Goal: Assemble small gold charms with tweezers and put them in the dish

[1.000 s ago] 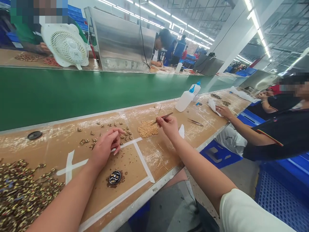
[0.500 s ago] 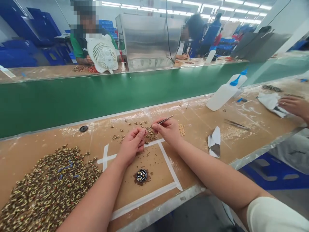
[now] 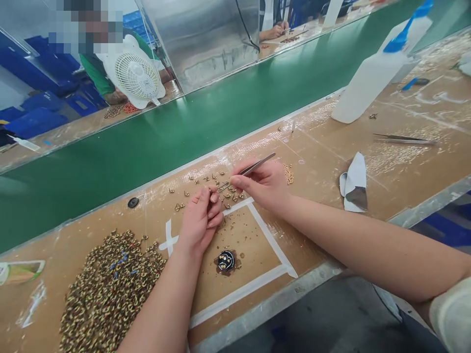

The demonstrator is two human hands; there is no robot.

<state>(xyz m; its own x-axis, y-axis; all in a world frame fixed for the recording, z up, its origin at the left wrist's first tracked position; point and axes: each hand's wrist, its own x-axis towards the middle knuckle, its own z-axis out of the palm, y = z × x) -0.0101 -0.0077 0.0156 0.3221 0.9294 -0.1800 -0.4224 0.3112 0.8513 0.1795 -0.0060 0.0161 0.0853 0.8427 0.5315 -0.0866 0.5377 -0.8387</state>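
Note:
My right hand (image 3: 263, 186) is closed around a pair of metal tweezers (image 3: 258, 163), whose tips point left toward my other hand. Pinched together, the fingers of my left hand (image 3: 201, 218) are at the tweezer tips; whatever they hold is too small to make out. Several small brass-coloured pieces (image 3: 228, 197) lie on the brown table under and around both hands. Nearer me, inside a white tape outline (image 3: 270, 240), sits a small round black dish (image 3: 225, 261) with shiny liquid and a few tiny gold bits, ringed by brown stains.
A large heap of small brass-and-dark pieces (image 3: 110, 289) lies at left, near a black disc (image 3: 133, 202). To the right are tiny gold beads (image 3: 288, 174), a white scrap (image 3: 356, 184), spare tweezers (image 3: 403, 139) and a white bottle (image 3: 364, 88). Beyond runs a green belt (image 3: 176, 132); co-workers sit across it.
The view has tilted and come closer to the table. My hands stay near each other, with the tweezers still in the right one. The neighbour's hand at the right has left the view.

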